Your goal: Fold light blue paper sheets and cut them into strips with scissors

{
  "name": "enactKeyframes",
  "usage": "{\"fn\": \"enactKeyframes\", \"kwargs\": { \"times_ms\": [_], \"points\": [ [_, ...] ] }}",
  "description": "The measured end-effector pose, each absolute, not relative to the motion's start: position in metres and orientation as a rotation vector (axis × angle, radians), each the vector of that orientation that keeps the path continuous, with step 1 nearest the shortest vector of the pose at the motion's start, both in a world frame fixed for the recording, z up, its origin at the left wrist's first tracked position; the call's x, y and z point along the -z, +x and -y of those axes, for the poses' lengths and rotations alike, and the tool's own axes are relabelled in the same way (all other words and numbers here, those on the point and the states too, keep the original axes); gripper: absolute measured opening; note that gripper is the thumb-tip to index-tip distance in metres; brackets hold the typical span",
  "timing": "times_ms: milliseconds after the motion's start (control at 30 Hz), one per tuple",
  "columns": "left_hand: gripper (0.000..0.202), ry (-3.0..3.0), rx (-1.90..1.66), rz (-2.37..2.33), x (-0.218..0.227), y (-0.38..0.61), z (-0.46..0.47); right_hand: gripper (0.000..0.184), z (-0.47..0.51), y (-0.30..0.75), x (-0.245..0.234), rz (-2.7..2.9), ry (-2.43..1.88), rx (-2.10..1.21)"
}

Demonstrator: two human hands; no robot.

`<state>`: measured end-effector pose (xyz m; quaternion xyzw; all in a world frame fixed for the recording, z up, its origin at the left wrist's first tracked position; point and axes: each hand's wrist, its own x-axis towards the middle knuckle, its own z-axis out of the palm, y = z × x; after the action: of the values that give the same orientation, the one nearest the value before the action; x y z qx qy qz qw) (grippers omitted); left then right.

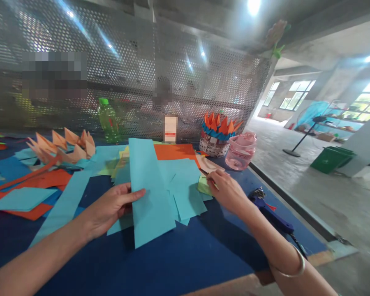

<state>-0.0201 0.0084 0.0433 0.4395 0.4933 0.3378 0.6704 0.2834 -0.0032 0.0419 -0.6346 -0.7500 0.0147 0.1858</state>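
Observation:
My left hand (119,203) grips a light blue paper sheet (148,197) by its left edge, thumb on the front. The sheet stands tilted above a pile of loose light blue paper (188,176) on the table. Over the pile's right side, my right hand (226,189) is closed, fingers bent round a small dark thing that mostly hides behind them. A yellow-green paper piece (204,186) lies just under those fingers. Behind the pile, an orange sheet (175,151) lies flat.
A blue glue gun (273,213) lies by the right table edge. A pink jug (241,152) and a basket with orange paper points (217,135) stand behind. Left are folded orange paper points (61,144) and paper scraps. A green bottle (107,121) stands by the mesh panel (126,61).

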Motion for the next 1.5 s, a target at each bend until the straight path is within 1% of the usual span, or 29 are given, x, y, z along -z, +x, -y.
{"fn": "enactKeyframes", "kwargs": {
  "times_ms": [67,167,267,367,433,500,567,633,667,733,833,900,1000,1133,1233,1333,1400,1500],
  "points": [
    [0.023,0.976,-0.788,-1.111,-0.043,-0.022,-0.011,0.017,-0.004,0.303,-0.04,2.09,-2.056,0.084],
    [0.019,0.957,-0.834,-1.096,-0.043,-0.023,-0.012,0.021,-0.011,0.32,-0.035,2.111,-2.189,0.022],
    [0.015,0.941,-0.866,-1.069,-0.042,-0.022,-0.011,0.028,-0.015,0.323,-0.03,2.129,-2.181,-0.05],
    [0.01,0.903,-0.912,-1.037,-0.043,-0.022,-0.01,0.038,-0.015,0.322,-0.029,2.08,-2.176,-0.046],
    [0.005,0.874,-0.954,-1.024,-0.045,-0.022,-0.01,0.038,-0.014,0.318,-0.031,1.995,-2.113,-0.035],
    [0.003,0.848,-1.002,-1.014,-0.048,-0.023,-0.011,0.038,-0.009,0.309,-0.034,1.895,-1.937,-0.104],
    [0.009,0.828,-1.048,-1.01,-0.051,-0.025,-0.012,0.041,-0.001,0.293,-0.04,1.812,-1.641,-0.348],
    [0.013,0.815,-1.084,-1.007,-0.052,-0.027,-0.014,0.049,0.011,0.273,-0.046,1.739,-1.262,-0.822],
    [0.014,0.81,-1.103,-1.01,-0.053,-0.029,-0.014,0.049,0.018,0.262,-0.048,1.675,-1.112,-1.059],
    [0.015,0.798,-1.153,-1.019,-0.053,-0.032,-0.016,0.043,0.031,0.244,-0.052,1.586,-0.953,-1.398],
    [0.015,0.775,-1.237,-1.038,-0.054,-0.035,-0.019,0.034,0.046,0.227,-0.048,1.509,-0.841,-1.683],
    [0.014,0.783,-1.268,-1.027,-0.054,-0.036,-0.02,0.032,0.051,0.222,-0.042,1.464,-0.788,-1.798],
    [0.008,0.858,-1.238,-0.967,-0.054,-0.034,-0.019,0.035,0.05,0.217,-0.032,1.407,-0.824,-1.754],
    [0.021,1.002,-1.115,-0.932,-0.053,-0.026,-0.008,0.043,0.045,0.212,-0.03,1.261,-0.939,-1.566],
    [0.026,1.085,-1.025,-0.938,-0.053,-0.017,0.003,0.049,0.044,0.21,-0.033,1.215,-0.985,-1.546],
    [0.033,1.118,-0.945,-0.901,-0.052,-0.008,0.011,0.048,0.045,0.207,-0.034,1.272,-0.996,-1.562],
    [0.039,1.132,-0.911,-0.879,-0.052,-0.005,0.014,0.048,0.046,0.206,-0.033,1.337,-1.003,-1.523],
    [0.041,1.163,-0.925,-0.896,-0.05,-0.002,0.018,0.044,0.045,0.205,-0.03,1.392,-0.998,-1.434]
  ]
}}
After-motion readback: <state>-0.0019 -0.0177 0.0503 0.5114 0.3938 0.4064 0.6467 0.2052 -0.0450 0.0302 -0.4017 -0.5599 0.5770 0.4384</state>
